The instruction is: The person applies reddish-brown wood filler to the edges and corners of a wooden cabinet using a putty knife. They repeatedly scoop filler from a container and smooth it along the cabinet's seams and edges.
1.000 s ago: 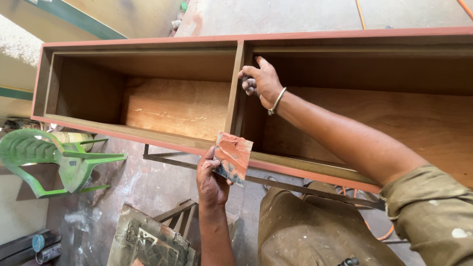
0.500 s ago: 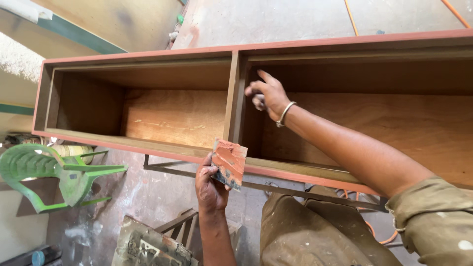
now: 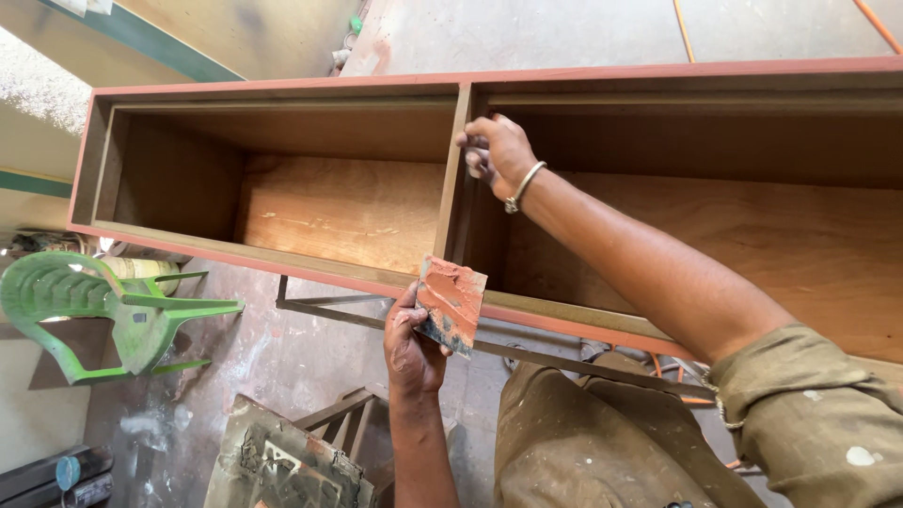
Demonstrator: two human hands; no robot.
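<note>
The left hand (image 3: 414,343) is closed on a flat scraper (image 3: 452,303), its blade smeared with reddish-orange paste. It holds the scraper tilted, just in front of the near edge of a long wooden cabinet (image 3: 282,141), close to where the divider (image 3: 451,188) meets that edge. The thumb lies along the blade's left side and the fingers curl behind it.

The right hand (image 3: 497,150) reaches into the cabinet and rests against the right face of the divider, near its top. Its fingers are bent and pressed together at the wood; whether they pinch something small cannot be told. A metal bangle (image 3: 523,185) sits on that wrist.

The cabinet lies on its back with its open side up, split by the divider into a left and a right compartment. Its rim is painted reddish-orange, and the inner back panel is pale plywood. It rests on a metal frame (image 3: 376,315) that shows below the near edge.

On the floor to the left lies a green plastic chair (image 3: 103,306), tipped on its side. Near the bottom edge of the view, left of the left forearm, sits a board (image 3: 282,461) crusted with dried filler. The person's olive trousers (image 3: 583,442) are flecked with paint.
</note>
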